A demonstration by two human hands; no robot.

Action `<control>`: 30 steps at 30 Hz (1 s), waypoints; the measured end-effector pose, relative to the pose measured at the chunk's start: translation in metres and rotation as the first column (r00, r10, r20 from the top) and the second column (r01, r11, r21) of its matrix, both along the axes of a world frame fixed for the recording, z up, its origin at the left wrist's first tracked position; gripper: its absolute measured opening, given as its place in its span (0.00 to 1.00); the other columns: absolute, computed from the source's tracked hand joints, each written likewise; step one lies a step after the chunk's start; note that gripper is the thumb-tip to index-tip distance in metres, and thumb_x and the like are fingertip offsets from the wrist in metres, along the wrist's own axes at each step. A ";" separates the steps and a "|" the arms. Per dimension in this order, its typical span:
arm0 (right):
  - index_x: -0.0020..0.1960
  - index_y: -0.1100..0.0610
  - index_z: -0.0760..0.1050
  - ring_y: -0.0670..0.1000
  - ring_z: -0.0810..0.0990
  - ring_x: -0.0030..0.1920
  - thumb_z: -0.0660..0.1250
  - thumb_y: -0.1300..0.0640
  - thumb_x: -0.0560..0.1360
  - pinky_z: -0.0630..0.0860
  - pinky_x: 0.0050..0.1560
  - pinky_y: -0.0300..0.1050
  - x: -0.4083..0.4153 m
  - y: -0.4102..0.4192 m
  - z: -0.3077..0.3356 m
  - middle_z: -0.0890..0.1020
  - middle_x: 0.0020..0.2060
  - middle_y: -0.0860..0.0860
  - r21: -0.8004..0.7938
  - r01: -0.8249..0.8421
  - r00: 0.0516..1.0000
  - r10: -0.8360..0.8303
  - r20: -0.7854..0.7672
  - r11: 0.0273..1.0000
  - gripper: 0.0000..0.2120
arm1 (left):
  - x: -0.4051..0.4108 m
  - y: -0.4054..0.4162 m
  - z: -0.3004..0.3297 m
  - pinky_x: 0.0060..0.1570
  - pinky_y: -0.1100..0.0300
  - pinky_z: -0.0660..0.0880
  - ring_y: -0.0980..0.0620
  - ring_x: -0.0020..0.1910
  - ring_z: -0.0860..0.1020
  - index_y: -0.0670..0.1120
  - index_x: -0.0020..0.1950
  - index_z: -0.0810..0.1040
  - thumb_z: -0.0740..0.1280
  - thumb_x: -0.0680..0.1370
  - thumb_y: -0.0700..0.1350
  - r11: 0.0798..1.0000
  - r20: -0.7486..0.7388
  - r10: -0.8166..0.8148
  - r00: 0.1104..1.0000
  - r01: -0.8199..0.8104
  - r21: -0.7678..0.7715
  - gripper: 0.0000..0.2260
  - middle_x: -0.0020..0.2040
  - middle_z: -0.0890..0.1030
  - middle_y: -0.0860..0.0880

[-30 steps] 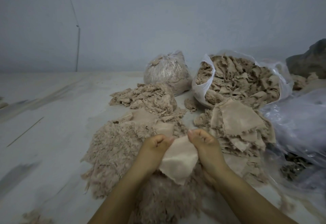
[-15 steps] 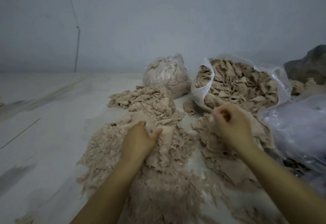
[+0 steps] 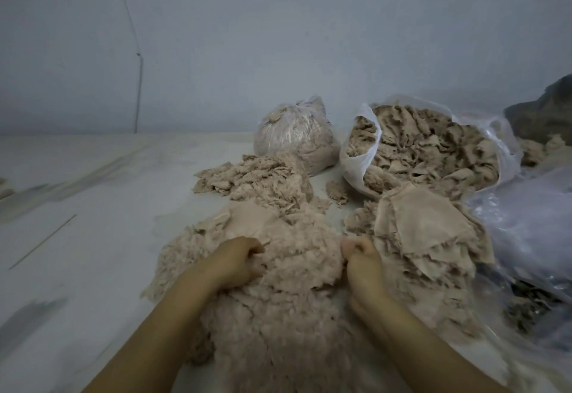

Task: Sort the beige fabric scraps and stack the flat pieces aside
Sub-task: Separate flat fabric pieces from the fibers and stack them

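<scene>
Beige fluff, the scrap heap point(image 3: 297, 269), lies near-centre between both hands: left hand point(image 3: 235, 261) and right hand point(image 3: 360, 258) each clutch its fibres. The flat stack point(image 3: 427, 231) sits just right, nearer the right hand.

Pale grey wall point(image 3: 278, 37) behind, with a thin cable point(image 3: 140, 89) running down it; whitish floor point(image 3: 77, 207) streaked with dark smudges; crumpled clear plastic sheeting point(image 3: 532, 231) at the right edge; a dark grey mass point(image 3: 544, 114) in the far right corner, too dim to identify.
</scene>
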State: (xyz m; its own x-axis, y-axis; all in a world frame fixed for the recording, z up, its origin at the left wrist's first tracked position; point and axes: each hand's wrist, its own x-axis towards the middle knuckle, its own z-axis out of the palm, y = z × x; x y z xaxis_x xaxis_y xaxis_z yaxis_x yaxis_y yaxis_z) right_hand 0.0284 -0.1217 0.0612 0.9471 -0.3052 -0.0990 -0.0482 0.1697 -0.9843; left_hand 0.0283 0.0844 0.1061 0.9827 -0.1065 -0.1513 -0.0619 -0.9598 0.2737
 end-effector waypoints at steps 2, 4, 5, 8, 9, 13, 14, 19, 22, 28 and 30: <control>0.39 0.56 0.66 0.52 0.67 0.36 0.60 0.61 0.80 0.64 0.40 0.46 -0.001 0.002 -0.002 0.69 0.33 0.55 0.008 -0.012 1.000 0.012 0.014 1.000 0.12 | -0.003 -0.007 0.000 0.57 0.66 0.66 0.52 0.62 0.73 0.49 0.67 0.72 0.67 0.77 0.45 0.993 0.090 -0.020 0.996 0.030 -0.110 0.18 0.65 0.74 0.49; 0.40 0.57 0.67 0.53 0.69 0.38 0.59 0.59 0.81 0.67 0.43 0.48 -0.005 0.008 -0.003 0.70 0.35 0.56 -0.034 -0.058 0.997 0.060 0.053 0.998 0.11 | -0.005 -0.023 0.003 0.55 0.71 0.65 0.55 0.61 0.73 0.48 0.67 0.73 0.64 0.79 0.46 0.953 0.295 -0.063 0.954 0.145 -0.265 0.16 0.63 0.74 0.51; 0.41 0.57 0.67 0.53 0.70 0.40 0.59 0.59 0.81 0.69 0.44 0.49 -0.008 0.011 -0.003 0.72 0.36 0.56 -0.042 -0.089 0.992 0.092 0.081 0.995 0.10 | -0.005 -0.033 0.007 0.55 0.74 0.64 0.57 0.62 0.72 0.49 0.68 0.72 0.62 0.80 0.47 0.916 0.373 -0.105 0.922 0.235 -0.324 0.16 0.63 0.73 0.54; 0.43 0.57 0.71 0.54 0.76 0.42 0.59 0.59 0.81 0.73 0.46 0.52 -0.018 0.018 0.007 0.77 0.39 0.56 0.027 -0.223 0.955 0.212 0.208 0.975 0.08 | 0.000 -0.054 0.010 0.59 0.78 0.60 0.64 0.63 0.66 0.51 0.72 0.67 0.58 0.82 0.47 0.832 0.370 -0.237 0.898 0.384 -0.400 0.17 0.63 0.68 0.62; 0.44 0.57 0.72 0.54 0.77 0.42 0.60 0.60 0.81 0.74 0.47 0.52 -0.020 0.018 0.010 0.79 0.39 0.56 0.059 -0.261 0.940 0.239 0.245 0.964 0.08 | 0.004 -0.056 0.008 0.60 0.73 0.64 0.62 0.62 0.69 0.51 0.70 0.69 0.58 0.82 0.46 0.825 0.315 -0.264 0.912 0.383 -0.417 0.16 0.61 0.70 0.61; 0.43 0.58 0.73 0.50 0.77 0.38 0.62 0.60 0.79 0.76 0.42 0.45 -0.027 0.006 0.023 0.79 0.36 0.54 0.164 -0.291 0.931 0.238 0.278 0.943 0.07 | 0.007 -0.040 -0.024 0.45 0.57 0.68 0.49 0.43 0.73 0.54 0.38 0.67 0.59 0.78 0.37 0.922 0.229 -0.245 0.942 0.300 -0.244 0.14 0.38 0.74 0.55; 0.43 0.58 0.73 0.47 0.77 0.35 0.62 0.61 0.79 0.76 0.39 0.42 -0.027 0.001 0.025 0.79 0.34 0.52 0.186 -0.281 0.933 0.223 0.281 0.942 0.06 | 0.004 -0.032 -0.031 0.41 0.56 0.66 0.50 0.39 0.71 0.54 0.37 0.64 0.58 0.78 0.38 0.945 0.215 -0.192 0.957 0.240 -0.224 0.13 0.36 0.72 0.55; 0.45 0.57 0.73 0.44 0.79 0.34 0.64 0.60 0.78 0.76 0.36 0.40 -0.038 -0.009 0.027 0.81 0.33 0.47 0.004 -0.402 0.888 0.389 0.247 0.916 0.03 | -0.006 -0.029 -0.037 0.43 0.69 0.68 0.50 0.47 0.78 0.51 0.49 0.75 0.58 0.82 0.47 0.848 0.330 -0.017 0.944 0.188 -0.495 0.07 0.45 0.79 0.51; 0.42 0.56 0.73 0.40 0.70 0.27 0.65 0.62 0.78 0.67 0.30 0.33 -0.054 0.007 0.011 0.75 0.26 0.43 -0.266 -0.550 0.783 0.599 0.168 0.792 0.07 | -0.016 -0.044 -0.026 0.53 0.71 0.71 0.62 0.52 0.78 0.59 0.52 0.77 0.58 0.79 0.58 0.616 0.252 -0.095 0.963 0.256 -0.745 0.10 0.50 0.81 0.60; 0.44 0.57 0.72 0.39 0.64 0.24 0.68 0.65 0.75 0.63 0.29 0.31 -0.072 0.009 -0.034 0.69 0.23 0.42 -0.200 -0.478 0.865 0.498 0.064 0.855 0.07 | -0.033 -0.006 -0.074 0.32 0.65 0.63 0.63 0.27 0.68 0.51 0.29 0.67 0.65 0.78 0.48 0.884 0.158 -0.366 0.917 0.396 -0.249 0.18 0.25 0.69 0.56; 0.42 0.55 0.71 0.38 0.66 0.24 0.69 0.63 0.75 0.64 0.30 0.30 -0.078 0.009 -0.041 0.70 0.21 0.41 -0.269 -0.561 0.815 0.579 -0.016 0.783 0.08 | -0.033 0.007 -0.076 0.30 0.68 0.60 0.63 0.27 0.68 0.49 0.29 0.68 0.67 0.77 0.47 0.889 0.148 -0.389 0.909 0.413 -0.199 0.17 0.25 0.70 0.57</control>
